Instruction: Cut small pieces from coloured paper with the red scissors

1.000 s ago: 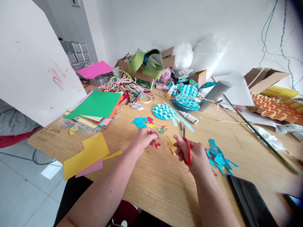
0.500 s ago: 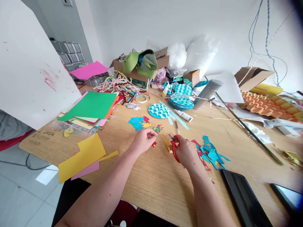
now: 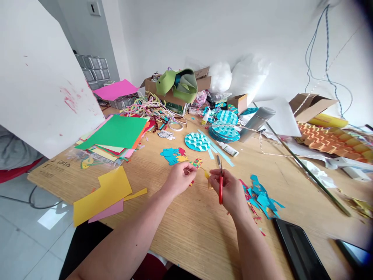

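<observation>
My right hand (image 3: 230,186) is closed around red-handled scissors (image 3: 220,188), their blades pointing away from me. At its fingertips there is a narrow yellow paper scrap (image 3: 206,174); whether the fingers grip it I cannot tell. My left hand (image 3: 181,178) is pinched just to the left, and what lies between thumb and finger is too small to make out. Small red, green and yellow paper bits (image 3: 197,163) lie beyond it. Behind the left hand are blue fish-shaped paper cutouts (image 3: 169,155), with red and yellow ones beside them.
Blue paper scraps (image 3: 264,196) lie right of my right hand, near a black phone-like device (image 3: 300,249). Yellow paper (image 3: 101,198) and a green sheet (image 3: 116,131) are at left. A patterned blue disc (image 3: 197,141), glue bottle (image 3: 228,148) and grey cylinder (image 3: 256,123) stand farther back.
The scissors have turned in my right hand, from slanting left to pointing straight away. The yellow scrap is now up by the right fingertips. My left hand has shifted slightly.
</observation>
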`<action>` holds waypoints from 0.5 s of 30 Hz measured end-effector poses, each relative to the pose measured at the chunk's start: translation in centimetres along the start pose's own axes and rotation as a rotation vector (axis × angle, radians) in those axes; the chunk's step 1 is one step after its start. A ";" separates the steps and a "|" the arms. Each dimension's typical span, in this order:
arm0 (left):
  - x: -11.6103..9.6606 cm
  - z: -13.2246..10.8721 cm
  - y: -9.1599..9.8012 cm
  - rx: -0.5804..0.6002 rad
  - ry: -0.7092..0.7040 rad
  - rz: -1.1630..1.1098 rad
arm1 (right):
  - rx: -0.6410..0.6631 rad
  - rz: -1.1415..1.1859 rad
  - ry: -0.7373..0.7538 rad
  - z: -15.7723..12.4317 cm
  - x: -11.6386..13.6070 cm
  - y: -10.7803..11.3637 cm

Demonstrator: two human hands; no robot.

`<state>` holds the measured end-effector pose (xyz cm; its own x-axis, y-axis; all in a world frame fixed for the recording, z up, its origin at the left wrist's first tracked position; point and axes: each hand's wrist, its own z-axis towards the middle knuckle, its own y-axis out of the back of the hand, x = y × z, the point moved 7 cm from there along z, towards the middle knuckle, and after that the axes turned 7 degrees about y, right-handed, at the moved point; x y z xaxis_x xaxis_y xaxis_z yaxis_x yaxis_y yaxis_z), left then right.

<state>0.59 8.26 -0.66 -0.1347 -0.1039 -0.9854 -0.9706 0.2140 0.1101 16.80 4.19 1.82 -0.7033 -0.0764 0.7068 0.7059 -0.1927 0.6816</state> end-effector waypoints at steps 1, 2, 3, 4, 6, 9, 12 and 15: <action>-0.3 -0.1 0.2 -0.025 -0.016 -0.035 | 0.009 0.151 -0.001 -0.1 0.2 0.0; -0.5 -0.2 0.5 -0.056 -0.031 -0.072 | 0.013 0.283 -0.006 -0.2 0.4 0.0; -0.9 -0.3 1.0 -0.103 -0.050 -0.105 | 0.019 0.400 -0.016 -0.4 0.5 0.0; -1.3 -0.6 1.5 -0.163 -0.081 -0.124 | 0.023 0.491 -0.031 -0.5 0.6 0.0; -2.7 -1.6 2.7 -0.298 -0.193 -0.108 | 0.051 0.584 -0.060 -0.7 0.8 -0.2; -5.6 -3.4 2.4 -0.274 -0.466 0.038 | 0.136 0.681 -0.078 -0.9 1.1 -0.6; -6.5 -4.0 1.1 -0.109 -0.549 0.129 | 0.189 0.746 -0.075 -1.0 1.4 -0.9; -6.0 -3.7 1.2 -0.133 -0.501 0.070 | 0.105 0.698 -0.044 -1.0 1.6 -0.3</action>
<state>-0.50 5.51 5.84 -0.1197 0.3910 -0.9126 -0.9841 0.0747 0.1611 15.40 3.11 2.59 -0.0812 -0.1075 0.9909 0.9967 -0.0179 0.0798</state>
